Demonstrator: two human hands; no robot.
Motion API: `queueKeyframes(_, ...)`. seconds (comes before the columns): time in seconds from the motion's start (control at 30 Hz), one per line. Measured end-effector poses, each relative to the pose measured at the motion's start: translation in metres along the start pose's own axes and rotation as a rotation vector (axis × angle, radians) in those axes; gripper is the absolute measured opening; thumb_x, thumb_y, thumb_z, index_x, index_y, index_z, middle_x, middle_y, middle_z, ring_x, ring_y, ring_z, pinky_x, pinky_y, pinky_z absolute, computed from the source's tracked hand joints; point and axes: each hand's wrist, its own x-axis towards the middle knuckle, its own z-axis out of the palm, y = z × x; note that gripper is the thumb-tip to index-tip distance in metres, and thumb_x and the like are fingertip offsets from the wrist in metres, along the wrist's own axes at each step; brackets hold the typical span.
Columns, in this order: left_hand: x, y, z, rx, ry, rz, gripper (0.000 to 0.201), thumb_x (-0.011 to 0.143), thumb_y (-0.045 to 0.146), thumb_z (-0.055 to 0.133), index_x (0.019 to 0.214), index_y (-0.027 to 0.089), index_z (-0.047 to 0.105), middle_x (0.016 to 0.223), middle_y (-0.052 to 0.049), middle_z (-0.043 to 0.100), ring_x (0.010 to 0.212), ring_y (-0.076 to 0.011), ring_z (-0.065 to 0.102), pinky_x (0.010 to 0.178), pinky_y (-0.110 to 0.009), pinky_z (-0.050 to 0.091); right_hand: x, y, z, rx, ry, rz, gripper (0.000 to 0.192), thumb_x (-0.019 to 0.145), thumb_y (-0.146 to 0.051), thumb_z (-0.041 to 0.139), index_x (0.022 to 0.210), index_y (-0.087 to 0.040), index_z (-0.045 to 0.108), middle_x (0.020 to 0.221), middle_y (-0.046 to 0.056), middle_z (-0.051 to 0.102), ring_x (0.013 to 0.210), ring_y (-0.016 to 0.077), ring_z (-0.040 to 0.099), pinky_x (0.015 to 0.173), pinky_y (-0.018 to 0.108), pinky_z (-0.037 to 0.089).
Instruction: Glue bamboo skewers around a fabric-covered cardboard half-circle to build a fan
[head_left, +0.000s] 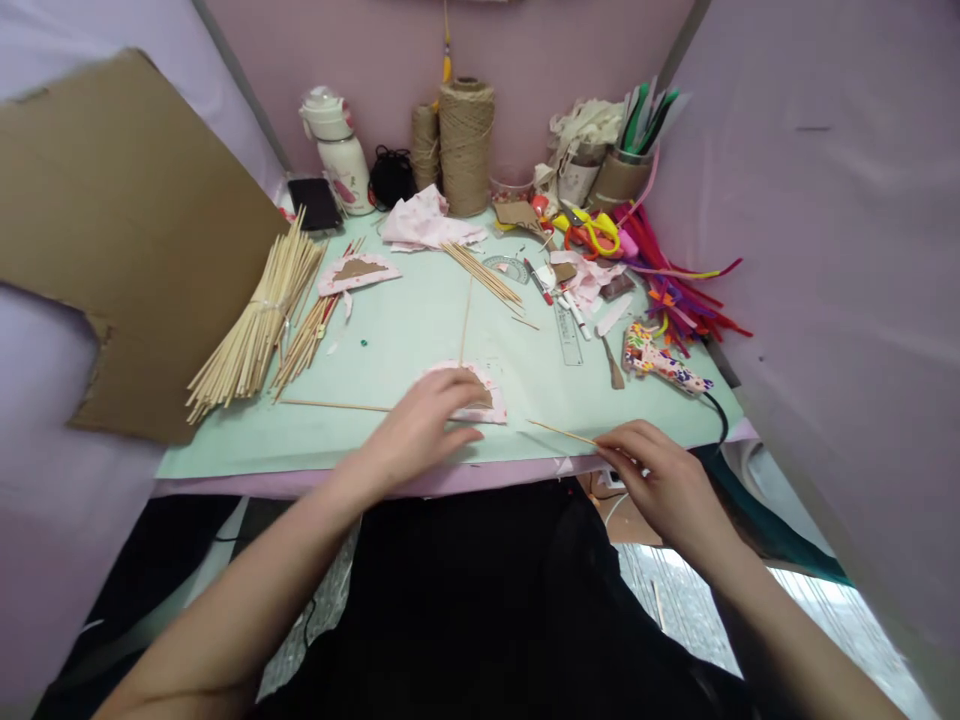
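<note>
Fabric pieces and sticks show how far the work stands. One fabric-covered fan shape point(469, 392) lies near the front edge of the table point(420, 330), with a thin stick point(466, 320) running from its top toward the back edge. A second covered shape point(358, 271) lies toward the back left, just beside the big bundle of bamboo sticks point(255, 325). So, by my reading, two pieces are already wrapped in cloth, and the sticks are not yet all fixed: a loose stick point(334, 405) lies along the front edge to the left of the near piece, and many more wait in the bundle.

The left hand point(420, 430) rests flat on the near fan shape, fingers point(450, 405) spread and loosely extended, pressing or steadying it rather than gripping; nothing is closed inside the hand.

The right hand point(656, 470) is at the front right edge of the table, fingers point(619, 450) curled together in a pinch on the end of a slim skewer point(562, 432), which points left toward the near piece and stops short of it.

A patterned glue gun point(664, 362) lies toward the right edge, with a ruler point(568, 335), scissors point(592, 232) and twine spools point(465, 145) further back.
</note>
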Motion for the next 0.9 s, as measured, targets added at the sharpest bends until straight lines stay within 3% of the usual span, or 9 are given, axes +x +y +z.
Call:
queueKeyframes(0.1, 0.017, -0.012, -0.011, 0.305, -0.070, 0.085, 0.027, 0.084, 0.023, 0.063, 0.111, 0.023, 0.065, 0.125, -0.010, 0.058, 0.118, -0.0287, 0.051, 0.101, -0.048, 0.038, 0.000, 0.002, 0.006, -0.083, 0.023, -0.032, 0.018, 0.096, -0.027, 0.049, 0.090, -0.021, 0.065, 0.088, 0.005, 0.064, 0.081, 0.0195, 0.063, 0.069, 0.031, 0.048)
queueKeyframes(0.2, 0.024, -0.014, 0.000, 0.381, -0.137, 0.137, 0.025, 0.086, 0.024, 0.061, 0.110, 0.022, 0.065, 0.122, -0.010, 0.058, 0.116, -0.0285, 0.052, 0.099, -0.047, 0.039, -0.001, 0.003, 0.011, -0.112, 0.028, -0.042, 0.020, 0.097, -0.027, 0.048, 0.089, -0.021, 0.065, 0.086, 0.005, 0.064, 0.082, 0.0205, 0.062, 0.071, 0.033, 0.048)
queueKeyframes(0.3, 0.027, -0.017, 0.010, 0.373, -0.154, 0.155, 0.044, 0.083, 0.032, 0.068, 0.125, 0.023, 0.057, 0.142, -0.014, 0.047, 0.133, -0.0321, 0.039, 0.108, -0.050, 0.032, -0.001, 0.002, 0.012, -0.101, 0.021, -0.051, 0.020, 0.097, -0.026, 0.047, 0.089, -0.021, 0.065, 0.086, 0.006, 0.064, 0.081, 0.0203, 0.062, 0.072, 0.033, 0.049)
queueKeyframes(0.43, 0.043, -0.030, 0.003, 0.381, -0.318, 0.126, 0.073, 0.075, 0.047, 0.075, 0.140, 0.026, 0.046, 0.157, -0.014, 0.029, 0.146, -0.0371, 0.018, 0.114, -0.061, 0.012, 0.001, 0.002, 0.009, -0.090, 0.043, -0.058, 0.019, 0.096, -0.025, 0.048, 0.089, -0.021, 0.066, 0.085, 0.005, 0.064, 0.081, 0.0203, 0.062, 0.072, 0.033, 0.049)
queueKeyframes(0.5, 0.054, -0.036, -0.004, 0.379, -0.364, 0.158, 0.069, 0.076, 0.049, 0.073, 0.137, 0.026, 0.050, 0.154, -0.015, 0.035, 0.144, -0.0372, 0.023, 0.113, -0.060, 0.015, 0.002, 0.003, 0.008, -0.096, 0.057, -0.057, 0.020, 0.096, -0.026, 0.049, 0.089, -0.022, 0.067, 0.085, 0.005, 0.064, 0.080, 0.0204, 0.062, 0.072, 0.033, 0.049)
queueKeyframes(0.67, 0.068, -0.044, -0.018, 0.279, -0.314, 0.323, 0.047, 0.085, 0.040, 0.062, 0.127, 0.020, 0.061, 0.131, -0.015, 0.058, 0.119, -0.0270, 0.054, 0.102, -0.040, 0.040, 0.004, 0.002, 0.005, -0.094, 0.099, -0.061, 0.020, 0.096, -0.027, 0.050, 0.091, -0.021, 0.068, 0.085, 0.006, 0.065, 0.080, 0.0202, 0.062, 0.070, 0.033, 0.049)
queueKeyframes(0.9, 0.070, -0.025, -0.043, 0.035, -0.284, 0.319, 0.048, 0.082, 0.040, 0.068, 0.126, 0.020, 0.063, 0.126, -0.013, 0.061, 0.112, -0.0223, 0.059, 0.098, -0.034, 0.045, 0.023, -0.017, -0.011, -0.166, 0.263, -0.161, 0.021, 0.096, -0.023, 0.050, 0.097, -0.020, 0.070, 0.088, 0.008, 0.067, 0.082, 0.0211, 0.061, 0.073, 0.034, 0.047)
